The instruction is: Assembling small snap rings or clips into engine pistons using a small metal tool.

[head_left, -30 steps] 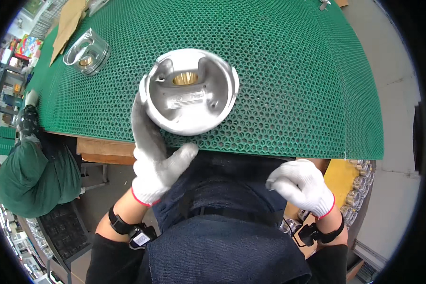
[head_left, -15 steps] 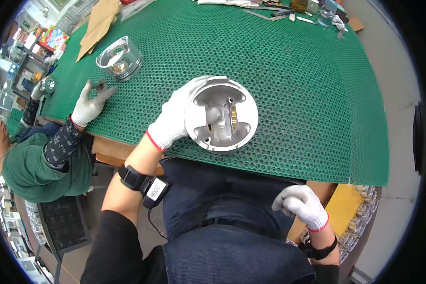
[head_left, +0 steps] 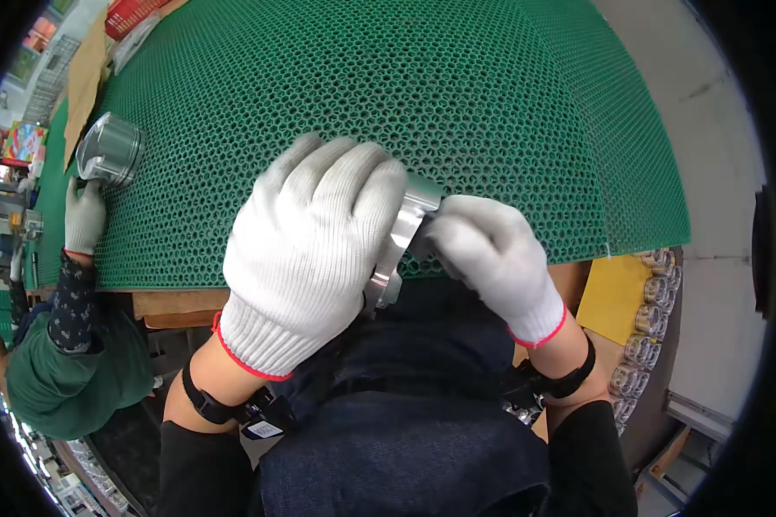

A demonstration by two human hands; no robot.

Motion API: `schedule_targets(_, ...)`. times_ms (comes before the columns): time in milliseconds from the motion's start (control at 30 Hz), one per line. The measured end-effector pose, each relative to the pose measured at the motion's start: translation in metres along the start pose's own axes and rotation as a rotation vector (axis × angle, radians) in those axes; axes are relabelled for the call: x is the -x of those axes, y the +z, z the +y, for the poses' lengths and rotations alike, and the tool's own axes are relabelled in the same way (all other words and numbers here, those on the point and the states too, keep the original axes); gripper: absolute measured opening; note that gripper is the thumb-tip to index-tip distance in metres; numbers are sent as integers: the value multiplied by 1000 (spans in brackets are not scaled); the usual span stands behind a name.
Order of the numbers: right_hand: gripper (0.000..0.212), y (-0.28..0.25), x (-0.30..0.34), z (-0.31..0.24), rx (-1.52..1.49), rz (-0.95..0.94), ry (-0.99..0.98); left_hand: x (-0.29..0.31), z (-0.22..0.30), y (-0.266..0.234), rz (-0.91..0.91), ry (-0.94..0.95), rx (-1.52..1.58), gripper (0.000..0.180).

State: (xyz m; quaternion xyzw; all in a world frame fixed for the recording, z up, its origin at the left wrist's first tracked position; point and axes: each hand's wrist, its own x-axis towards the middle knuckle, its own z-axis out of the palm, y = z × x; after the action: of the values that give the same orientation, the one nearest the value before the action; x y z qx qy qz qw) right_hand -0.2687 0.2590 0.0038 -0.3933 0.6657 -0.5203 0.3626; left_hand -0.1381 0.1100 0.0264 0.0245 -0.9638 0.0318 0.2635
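A silver metal piston (head_left: 403,233) is tipped on its side just above the near edge of the green mat, close to my body. My left hand (head_left: 310,233), in a white knit glove with a red cuff, wraps over it from the left and hides most of it. From the right, my gloved right hand (head_left: 496,258) comes up against the piston's open side with fingers curled and pressed together. Something dark shows by those fingertips, and what they pinch, if anything, is hidden.
Green honeycomb matting (head_left: 457,95) covers the table. At the left, a co-worker's gloved hand (head_left: 84,215) touches another piston (head_left: 112,148). Brown cardboard (head_left: 84,77) and a red basket (head_left: 131,15) lie beyond. Several pistons (head_left: 651,319) line up beside a yellow sheet (head_left: 608,302) below the table's right edge.
My left hand has turned the piston from facing up onto its side. My right hand has risen from my lap to it. The co-worker's hand now touches the other piston, and the view has shifted.
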Motion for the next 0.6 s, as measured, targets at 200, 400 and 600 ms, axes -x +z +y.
schedule_targets(200,19,13,11,10,258,75,-331,-7,6,-7,-103,-53,84,44)
schedule_targets(400,18,2,-3,2,720,131,-546,-49,-15,-3,-438,-71,57,34)
schedule_targets(600,20,7,-6,1,827,-36,-476,-78,-33,2,-639,-90,13,28)
